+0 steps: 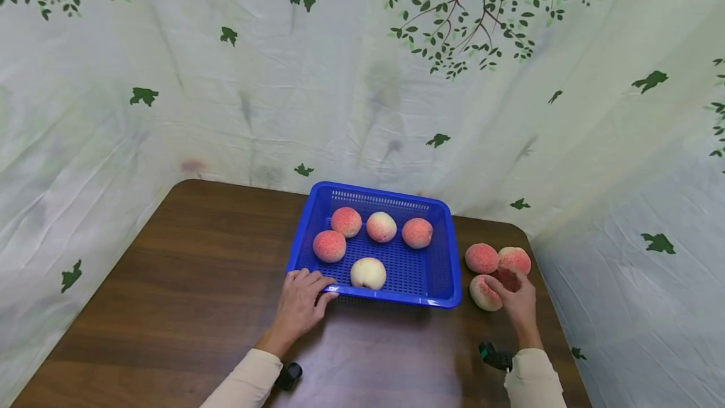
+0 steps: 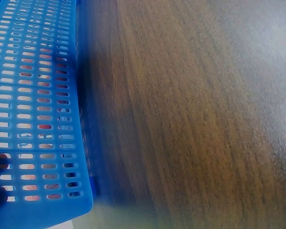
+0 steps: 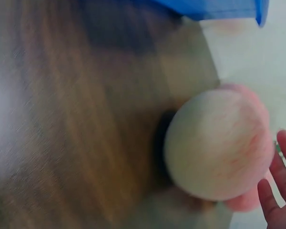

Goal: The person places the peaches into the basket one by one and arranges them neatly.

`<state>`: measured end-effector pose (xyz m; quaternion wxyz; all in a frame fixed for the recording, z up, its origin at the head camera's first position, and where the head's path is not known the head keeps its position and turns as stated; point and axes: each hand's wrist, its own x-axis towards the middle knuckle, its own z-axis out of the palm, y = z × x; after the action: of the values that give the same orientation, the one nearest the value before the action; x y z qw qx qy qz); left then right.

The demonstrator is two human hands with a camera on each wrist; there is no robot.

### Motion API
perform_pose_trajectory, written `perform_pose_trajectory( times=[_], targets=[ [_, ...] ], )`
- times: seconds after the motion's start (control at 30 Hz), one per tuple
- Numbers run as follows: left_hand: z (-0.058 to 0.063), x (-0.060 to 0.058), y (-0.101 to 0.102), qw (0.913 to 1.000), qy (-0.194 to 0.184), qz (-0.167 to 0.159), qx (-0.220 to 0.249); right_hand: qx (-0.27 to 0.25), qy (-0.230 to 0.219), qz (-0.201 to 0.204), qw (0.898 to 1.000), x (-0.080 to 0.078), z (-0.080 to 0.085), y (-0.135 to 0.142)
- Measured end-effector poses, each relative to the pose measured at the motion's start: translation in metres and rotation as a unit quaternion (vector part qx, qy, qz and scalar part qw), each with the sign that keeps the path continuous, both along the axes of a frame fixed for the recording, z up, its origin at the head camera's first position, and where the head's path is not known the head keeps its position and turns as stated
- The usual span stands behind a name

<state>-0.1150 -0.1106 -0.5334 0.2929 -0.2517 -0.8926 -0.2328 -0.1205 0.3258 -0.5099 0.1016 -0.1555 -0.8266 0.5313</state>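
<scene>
A blue plastic basket (image 1: 370, 298) holds several peaches, among them a pale one (image 1: 368, 273) near its front rim. My left hand (image 1: 302, 302) grips the basket's front rim near the left corner. In the left wrist view, the slotted basket wall (image 2: 35, 102) fills the left side. Right of the basket, my right hand (image 1: 517, 298) reaches over a cluster of peaches, thumb and fingers apart. Nearest the thumb is a pale pink peach (image 1: 484, 293); a red peach (image 1: 482, 258) and another (image 1: 514, 259) lie behind. The right wrist view shows spread fingers (image 3: 281, 171) beside the close peach (image 3: 219, 145).
A brown wooden table (image 1: 226, 257) bears everything. Its back edge meets a pale curtain (image 1: 351, 80) printed with leaves and branches, which also hangs along both sides. The loose peaches lie close to the table's right edge.
</scene>
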Motion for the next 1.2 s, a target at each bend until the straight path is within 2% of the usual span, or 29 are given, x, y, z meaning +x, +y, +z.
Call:
perform_pose_trajectory(
  times=[0.13, 0.47, 0.67, 0.9, 1.2],
  targets=[
    [0.000, 0.000, 0.001, 1.0000, 0.000, -0.001, 0.002, 0.023, -0.007, -0.001, 1.000, 0.004, -0.010, 0.005],
    [0.000, -0.001, 0.000, 1.0000, -0.004, -0.002, -0.001, 0.003, -0.070, 0.029, 0.997, 0.007, -0.034, 0.010],
    [0.000, -0.001, 0.000, 1.0000, -0.006, -0.002, 0.000, -0.008, -0.078, 0.023, 0.997, 0.005, -0.044, 0.006],
    [0.001, 0.000, 0.000, 1.0000, -0.002, -0.005, 0.005, -0.007, -0.080, 0.012, 0.997, 0.006, -0.044, 0.004],
    [-0.001, -0.001, -0.001, 1.0000, 0.000, -0.004, 0.005, -0.007, -0.068, -0.008, 0.998, 0.010, -0.035, 0.003]
  ],
)
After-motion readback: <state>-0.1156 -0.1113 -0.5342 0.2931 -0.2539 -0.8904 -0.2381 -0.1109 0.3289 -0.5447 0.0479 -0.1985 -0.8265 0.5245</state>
